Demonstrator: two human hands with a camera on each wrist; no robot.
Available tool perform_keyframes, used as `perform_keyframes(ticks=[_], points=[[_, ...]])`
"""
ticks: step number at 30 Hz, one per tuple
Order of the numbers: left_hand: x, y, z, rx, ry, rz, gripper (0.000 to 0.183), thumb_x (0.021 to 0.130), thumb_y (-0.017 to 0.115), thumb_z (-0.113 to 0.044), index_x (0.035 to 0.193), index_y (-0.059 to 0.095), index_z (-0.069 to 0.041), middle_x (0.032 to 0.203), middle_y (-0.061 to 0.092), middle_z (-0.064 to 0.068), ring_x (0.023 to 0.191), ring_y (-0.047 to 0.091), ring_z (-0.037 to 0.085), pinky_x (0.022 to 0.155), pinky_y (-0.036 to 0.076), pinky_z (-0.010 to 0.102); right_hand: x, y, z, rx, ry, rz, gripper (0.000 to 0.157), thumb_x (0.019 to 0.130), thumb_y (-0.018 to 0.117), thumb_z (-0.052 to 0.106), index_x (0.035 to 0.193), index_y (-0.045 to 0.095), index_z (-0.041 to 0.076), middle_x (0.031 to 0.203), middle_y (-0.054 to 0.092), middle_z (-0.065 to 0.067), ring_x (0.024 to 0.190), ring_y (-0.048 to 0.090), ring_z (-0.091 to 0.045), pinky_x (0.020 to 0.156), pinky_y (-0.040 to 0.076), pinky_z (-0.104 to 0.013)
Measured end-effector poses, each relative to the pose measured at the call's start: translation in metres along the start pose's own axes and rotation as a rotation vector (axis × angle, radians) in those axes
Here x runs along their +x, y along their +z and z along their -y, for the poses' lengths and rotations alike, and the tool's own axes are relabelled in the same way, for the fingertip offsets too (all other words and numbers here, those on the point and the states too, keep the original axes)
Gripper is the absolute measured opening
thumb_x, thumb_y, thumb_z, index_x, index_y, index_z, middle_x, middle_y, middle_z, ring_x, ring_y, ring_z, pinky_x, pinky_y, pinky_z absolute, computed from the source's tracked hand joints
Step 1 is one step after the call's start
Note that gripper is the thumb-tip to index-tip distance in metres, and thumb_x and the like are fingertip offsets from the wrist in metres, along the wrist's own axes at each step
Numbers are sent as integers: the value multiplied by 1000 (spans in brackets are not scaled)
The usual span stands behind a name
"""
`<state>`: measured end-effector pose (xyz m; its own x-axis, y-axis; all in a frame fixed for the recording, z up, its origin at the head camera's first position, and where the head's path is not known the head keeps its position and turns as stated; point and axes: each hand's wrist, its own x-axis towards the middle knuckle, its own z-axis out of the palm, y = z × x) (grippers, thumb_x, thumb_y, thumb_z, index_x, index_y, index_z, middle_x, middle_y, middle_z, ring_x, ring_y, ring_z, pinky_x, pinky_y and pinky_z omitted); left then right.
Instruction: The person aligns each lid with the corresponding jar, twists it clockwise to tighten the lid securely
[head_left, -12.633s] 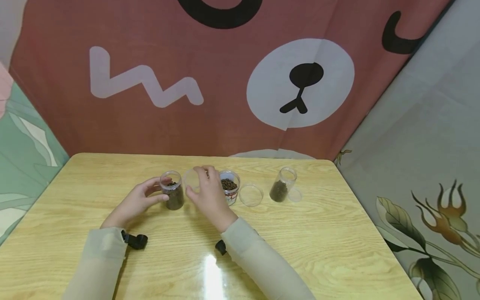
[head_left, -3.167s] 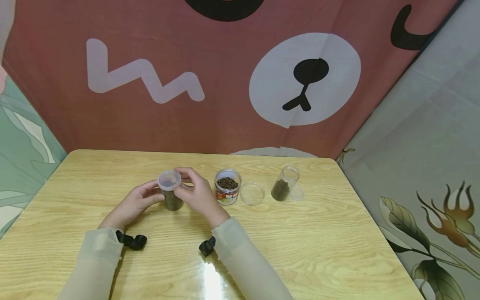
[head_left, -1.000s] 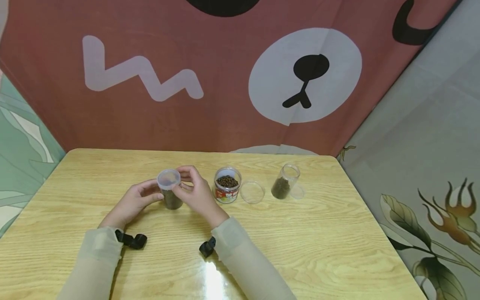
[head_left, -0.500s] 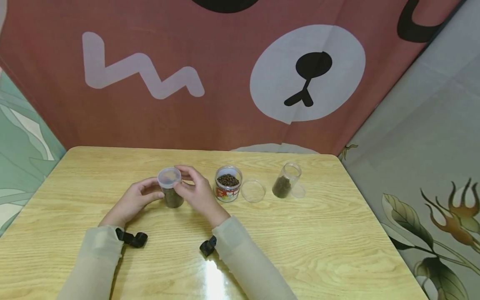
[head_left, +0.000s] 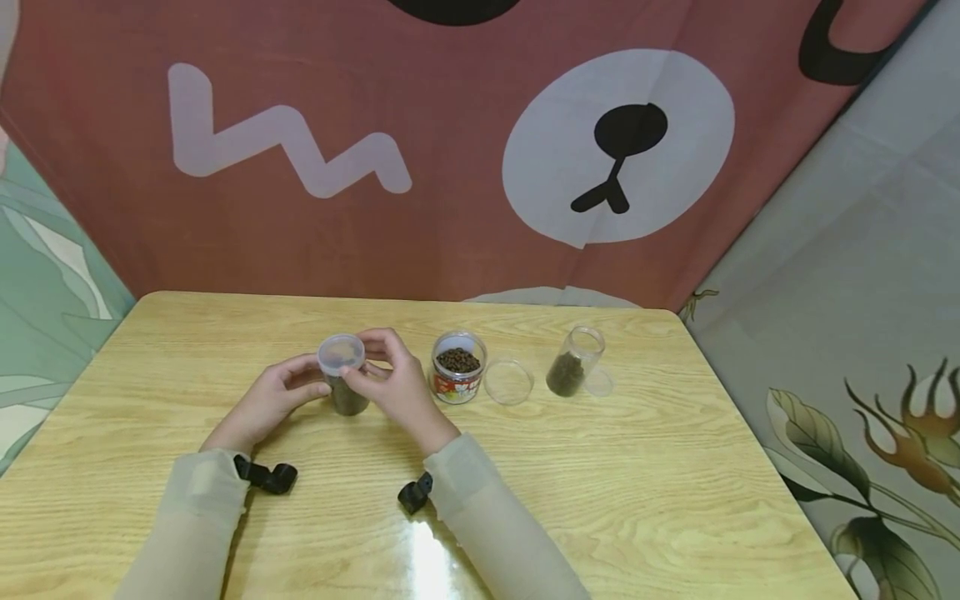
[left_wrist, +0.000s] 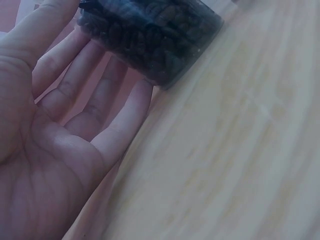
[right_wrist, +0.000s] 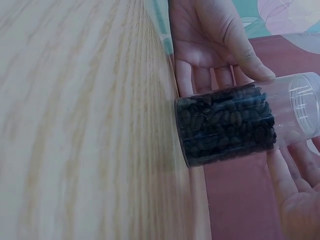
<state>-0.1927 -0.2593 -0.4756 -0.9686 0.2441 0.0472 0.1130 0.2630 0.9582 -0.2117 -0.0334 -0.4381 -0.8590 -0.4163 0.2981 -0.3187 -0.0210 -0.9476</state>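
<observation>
A clear plastic jar (head_left: 348, 398) of dark coffee beans stands upright on the table, left of centre. A translucent lid (head_left: 341, 348) sits over its mouth. My left hand (head_left: 262, 404) holds the jar's side between thumb and fingers; in the left wrist view its fingers (left_wrist: 120, 112) curve around the lower part. From the right, my right hand (head_left: 397, 387) pinches the lid's edge, thumb in front and fingers behind. The right wrist view shows the beans (right_wrist: 227, 125) filling roughly the lower two thirds, with clear wall above.
To the right stands an open tub (head_left: 457, 383) of brown pellets with a red label. A round clear lid (head_left: 509, 382) lies beside it. Farther right are another uncapped jar (head_left: 567, 375), partly filled with dark contents, and a small lid (head_left: 599, 382). A patterned curtain (head_left: 450, 250) hangs behind the table.
Over twelve seconds ago my right hand held the lid beside the uncovered jar; now the lid is on the jar. In the last second my hands have barely moved; the view tilts slightly.
</observation>
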Motion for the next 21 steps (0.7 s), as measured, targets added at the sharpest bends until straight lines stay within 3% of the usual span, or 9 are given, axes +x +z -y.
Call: perform_keyframes(ticks=[10,17,21], points=[[0,0,2,-23,5,-2,56,100,67,-20,146,47,6,133,60,5,113,58,-4,91,51,17,0,0,1,-6,13,6,44,93,75,13,131,54,9,125,62,-7,118,60,-13,100,51,-25],[0,0,1,-4,1,-2,56,100,66,-20,146,47,5,138,56,19,113,57,-5,92,50,16,1,-6,1,-21,30,54,50,100,66,16,147,49,12,131,61,-8,121,58,-11,102,49,-25],[0,0,0,-1,2,-4,55,100,67,-21,146,48,5,137,58,17,113,57,-5,92,50,15,2,-7,3,-48,15,78,48,101,64,15,147,51,12,132,61,-11,122,57,-13,102,49,-24]])
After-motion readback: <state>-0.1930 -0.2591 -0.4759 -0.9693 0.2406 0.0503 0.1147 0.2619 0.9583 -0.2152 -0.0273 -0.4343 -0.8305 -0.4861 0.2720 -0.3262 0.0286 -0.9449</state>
